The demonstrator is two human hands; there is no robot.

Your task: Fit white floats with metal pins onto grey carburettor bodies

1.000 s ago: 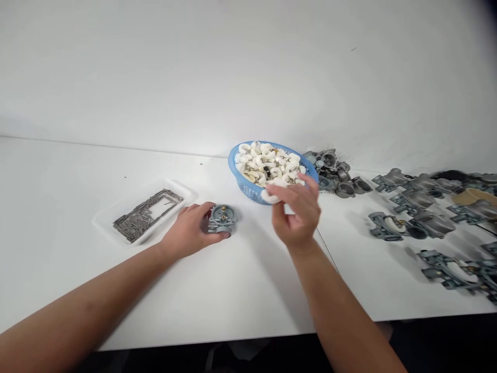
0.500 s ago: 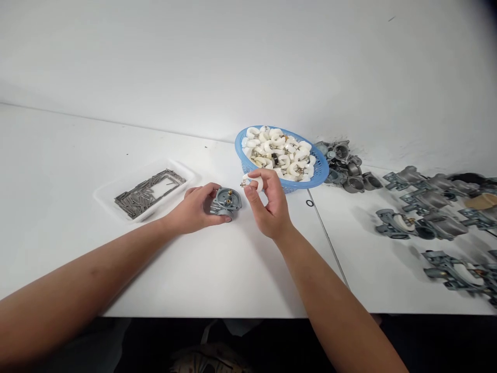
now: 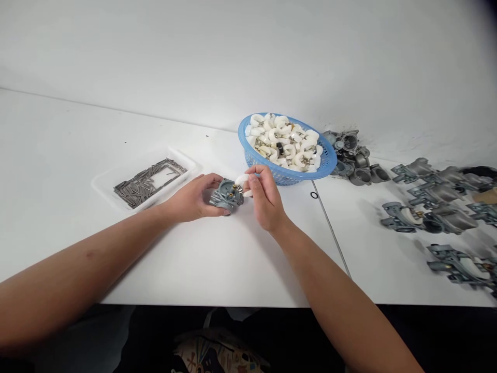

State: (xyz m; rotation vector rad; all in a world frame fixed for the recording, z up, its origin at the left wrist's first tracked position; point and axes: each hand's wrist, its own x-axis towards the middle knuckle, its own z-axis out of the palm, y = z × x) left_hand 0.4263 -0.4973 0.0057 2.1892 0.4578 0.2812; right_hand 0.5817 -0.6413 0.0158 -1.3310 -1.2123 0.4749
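Observation:
A grey metal carburetor body point(image 3: 225, 201) with brass parts in its open round bowl rests on the white table. My left hand point(image 3: 198, 199) grips it from the left, thumb in front and fingers behind. Between the thumb and fingers of my right hand point(image 3: 266, 197) is a white plastic float point(image 3: 242, 181) with a small metal hinge piece. The float is over the right side of the bowl, its metal end close to the brass parts. Whether the float touches the body is too small to tell.
Behind my right hand stands a blue basket point(image 3: 287, 173) full of white floats. At the left, a white tray point(image 3: 103, 184) holds metal pins. Several carburetor bodies point(image 3: 438, 194) and metal bowls point(image 3: 361, 158) lie to the right. A black ring point(image 3: 314, 195) lies near the table seam.
My right hand has brought the float left, from beside the body to over its bowl. My left hand still grips the body, now slightly tilted. The whole view has shifted a little.

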